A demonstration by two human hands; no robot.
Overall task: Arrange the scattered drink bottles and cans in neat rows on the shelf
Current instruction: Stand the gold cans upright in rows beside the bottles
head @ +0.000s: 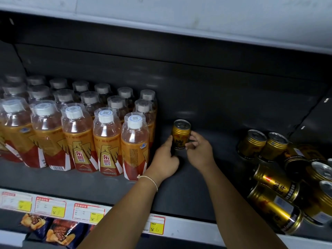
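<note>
Both hands close on one gold can (181,135), standing upright on the dark shelf (224,108) just right of the bottles. The left hand (164,162) curls its thumb and fingers round the can's left side; the right hand (200,151) pinches its right side with bent fingertips. Both forearms reach up from the bottom edge, a thin bracelet (149,180) on the left wrist. Orange-labelled bottles (106,137) with white caps stand in rows at left. Other gold cans (280,182) sit well apart at right, two upright, the others lying on their sides.
</note>
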